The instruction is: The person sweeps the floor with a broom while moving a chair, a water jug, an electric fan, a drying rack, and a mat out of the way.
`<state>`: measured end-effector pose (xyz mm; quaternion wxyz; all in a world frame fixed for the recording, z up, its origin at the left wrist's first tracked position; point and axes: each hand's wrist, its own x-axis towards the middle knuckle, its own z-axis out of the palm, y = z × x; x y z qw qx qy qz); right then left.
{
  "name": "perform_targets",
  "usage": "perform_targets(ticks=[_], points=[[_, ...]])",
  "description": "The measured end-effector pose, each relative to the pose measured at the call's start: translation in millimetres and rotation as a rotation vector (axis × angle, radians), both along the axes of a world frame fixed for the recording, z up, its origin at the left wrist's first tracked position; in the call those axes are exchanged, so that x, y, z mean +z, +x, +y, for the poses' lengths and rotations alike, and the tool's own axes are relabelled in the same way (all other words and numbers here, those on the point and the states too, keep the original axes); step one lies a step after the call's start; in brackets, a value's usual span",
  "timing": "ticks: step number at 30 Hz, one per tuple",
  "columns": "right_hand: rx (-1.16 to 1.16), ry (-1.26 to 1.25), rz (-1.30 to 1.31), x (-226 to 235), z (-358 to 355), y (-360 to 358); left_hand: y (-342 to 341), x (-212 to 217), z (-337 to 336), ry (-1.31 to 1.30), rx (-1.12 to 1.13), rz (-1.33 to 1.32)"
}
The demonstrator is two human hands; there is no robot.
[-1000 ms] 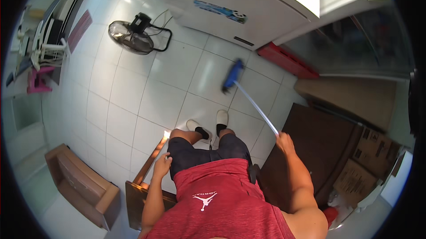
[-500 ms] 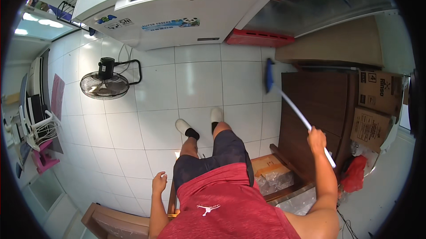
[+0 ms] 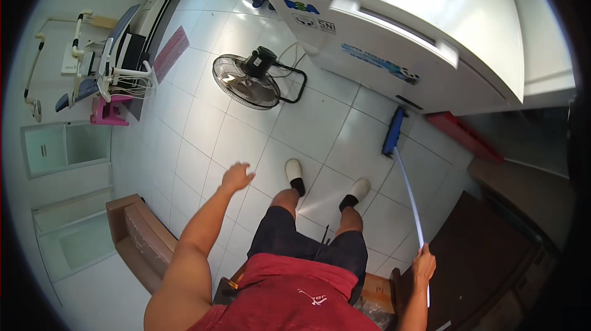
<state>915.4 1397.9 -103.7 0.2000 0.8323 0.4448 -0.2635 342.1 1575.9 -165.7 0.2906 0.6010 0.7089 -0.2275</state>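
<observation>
My right hand (image 3: 423, 266) is closed around the white handle of a long broom (image 3: 409, 186), near the handle's upper end. The broom's wide blue head (image 3: 393, 133) rests on the tiled floor, in front of the chest freezer and to the right of my feet. My left hand (image 3: 236, 178) is raised over the floor to the left of my legs, its fingers apart and nothing in them. A black floor fan (image 3: 247, 82) stands on the tiles ahead of that hand.
A white chest freezer (image 3: 381, 54) spans the far right, with a red object (image 3: 465, 136) low beside it. A dark brown wooden cabinet (image 3: 474, 251) is at my right. Exercise-like equipment (image 3: 98, 72), a pink stool (image 3: 111, 111) and a brown sofa (image 3: 140, 242) line the left.
My view has turned right. The broom head now lies nearer the freezer front. My left hand has reached forward and up from beside my hip. My right hand still grips the handle.
</observation>
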Motion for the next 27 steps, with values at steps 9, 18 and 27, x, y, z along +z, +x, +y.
perform_targets(ticks=[9, 18, 27], points=[[-0.21, -0.16, 0.089, -12, -30, -119, -109, -107, 292, 0.59, -0.531, 0.03], [-0.348, -0.24, -0.149, -12, 14, -296, -139, -227, 384, 0.215, -0.866, 0.03], [-1.371, 0.19, 0.383, -17, -131, -341, -136, -168, 378, 0.162, -0.828, 0.028]])
